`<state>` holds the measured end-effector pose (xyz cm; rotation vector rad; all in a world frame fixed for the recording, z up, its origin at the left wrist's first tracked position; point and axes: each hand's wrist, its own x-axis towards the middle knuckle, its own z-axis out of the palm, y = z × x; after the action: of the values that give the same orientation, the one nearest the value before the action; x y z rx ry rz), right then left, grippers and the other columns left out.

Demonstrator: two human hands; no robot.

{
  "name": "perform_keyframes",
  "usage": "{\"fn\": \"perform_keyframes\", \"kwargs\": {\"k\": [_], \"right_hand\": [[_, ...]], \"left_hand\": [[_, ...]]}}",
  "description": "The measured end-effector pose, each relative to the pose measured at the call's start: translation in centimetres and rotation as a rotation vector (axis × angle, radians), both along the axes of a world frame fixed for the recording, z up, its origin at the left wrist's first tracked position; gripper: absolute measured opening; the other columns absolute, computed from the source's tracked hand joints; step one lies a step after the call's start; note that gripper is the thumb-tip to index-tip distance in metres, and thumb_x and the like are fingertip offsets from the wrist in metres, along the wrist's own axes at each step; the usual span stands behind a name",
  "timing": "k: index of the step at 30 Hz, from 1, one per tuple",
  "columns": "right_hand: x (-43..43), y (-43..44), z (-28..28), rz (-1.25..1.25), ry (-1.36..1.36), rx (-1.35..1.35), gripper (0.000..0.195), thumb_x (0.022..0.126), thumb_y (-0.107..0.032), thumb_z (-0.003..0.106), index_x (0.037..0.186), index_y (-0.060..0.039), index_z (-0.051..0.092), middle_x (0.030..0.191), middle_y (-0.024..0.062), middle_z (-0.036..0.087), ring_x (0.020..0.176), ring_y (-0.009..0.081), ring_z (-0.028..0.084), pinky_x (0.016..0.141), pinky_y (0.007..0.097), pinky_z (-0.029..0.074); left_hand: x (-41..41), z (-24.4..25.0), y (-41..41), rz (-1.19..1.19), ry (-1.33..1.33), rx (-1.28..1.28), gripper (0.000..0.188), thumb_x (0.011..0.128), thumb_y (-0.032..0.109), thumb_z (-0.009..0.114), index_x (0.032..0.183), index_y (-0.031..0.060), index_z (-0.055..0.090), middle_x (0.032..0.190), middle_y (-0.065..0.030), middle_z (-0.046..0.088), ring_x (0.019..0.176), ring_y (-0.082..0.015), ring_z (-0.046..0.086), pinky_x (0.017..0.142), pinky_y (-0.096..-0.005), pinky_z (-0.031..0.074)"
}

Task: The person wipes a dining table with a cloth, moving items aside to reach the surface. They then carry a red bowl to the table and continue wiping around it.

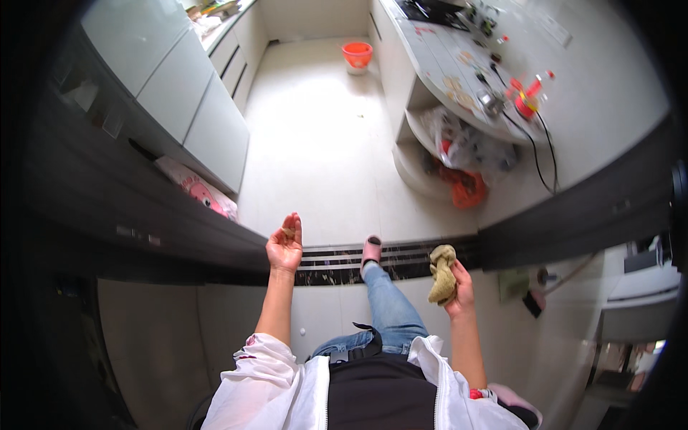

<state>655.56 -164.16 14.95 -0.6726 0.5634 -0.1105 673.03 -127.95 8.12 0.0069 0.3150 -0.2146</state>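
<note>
My left hand (285, 250) is palm up, its fingers curled around a small light-brown piece (289, 233) that I cannot identify. In my right hand (462, 290) is a crumpled yellowish-green cloth (444, 274), bunched and hanging over the fingers. Both hands are held apart in front of my body, near a dark striped threshold strip (333, 263). Between them, my foot in a pink slipper (372, 249) rests at the strip.
Kitchen floor lies ahead, with a red bucket (357, 54) at the back. A refrigerator (188, 91) stands left. The right counter (430, 70) holds a red-capped bottle (527, 103); plastic bags (467, 145) fill the shelves below. Dark door frames flank the opening.
</note>
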Motion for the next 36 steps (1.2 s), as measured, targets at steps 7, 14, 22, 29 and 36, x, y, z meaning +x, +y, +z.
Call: {"fn": "perform_keyframes", "kwargs": {"k": [7,14,22,29,36], "right_hand": [[22.9,-3.4,1.4,0.190,0.032,-0.097,0.026,0.093,-0.011,0.047,0.115,0.0010,0.053,0.101,0.0109,0.063,0.086,0.0210,0.064,0.079,0.0324,0.053],[47.2,-1.0,4.1,0.406,-0.022,-0.122,0.024,0.088,-0.006,0.054,0.111,0.0012,0.057,0.096,0.0067,0.063,0.083,0.0123,0.061,0.073,0.0254,0.050],[71.9,-2.0,-0.5,0.281,0.059,-0.124,0.023,0.090,-0.009,0.051,0.110,0.0009,0.056,0.097,0.0080,0.063,0.085,0.0162,0.062,0.074,0.0283,0.052],[84.0,-3.6,-1.9,0.038,0.235,-0.104,0.022,0.089,-0.006,0.051,0.109,0.0004,0.055,0.097,0.0073,0.062,0.085,0.0160,0.061,0.075,0.0278,0.050],[97.4,-6.6,-5.6,-0.111,0.356,-0.088,0.023,0.087,-0.005,0.055,0.108,0.0018,0.057,0.097,0.0064,0.062,0.086,0.0135,0.060,0.076,0.0255,0.048]], "left_hand": [[19.0,3.0,-1.9,0.028,-0.029,0.022,0.037,0.083,0.004,0.036,0.109,-0.0154,0.054,0.117,-0.0259,0.055,0.115,-0.0333,0.051,0.101,-0.0388,0.043],[37.7,2.7,-2.1,0.078,-0.030,0.110,0.035,0.084,0.005,0.038,0.108,-0.0136,0.055,0.117,-0.0246,0.055,0.114,-0.0318,0.052,0.101,-0.0378,0.043],[67.3,-0.8,-6.6,-0.103,0.059,0.116,0.033,0.084,0.006,0.039,0.104,-0.0139,0.056,0.113,-0.0241,0.058,0.110,-0.0312,0.055,0.099,-0.0366,0.045],[93.3,0.2,-17.3,-0.438,0.047,0.286,0.032,0.087,0.008,0.039,0.103,-0.0136,0.056,0.109,-0.0229,0.059,0.103,-0.0287,0.057,0.094,-0.0339,0.048],[114.0,-5.8,-28.8,-0.596,0.111,0.268,0.033,0.088,0.008,0.036,0.104,-0.0146,0.054,0.111,-0.0242,0.057,0.105,-0.0297,0.056,0.095,-0.0350,0.048]]}}
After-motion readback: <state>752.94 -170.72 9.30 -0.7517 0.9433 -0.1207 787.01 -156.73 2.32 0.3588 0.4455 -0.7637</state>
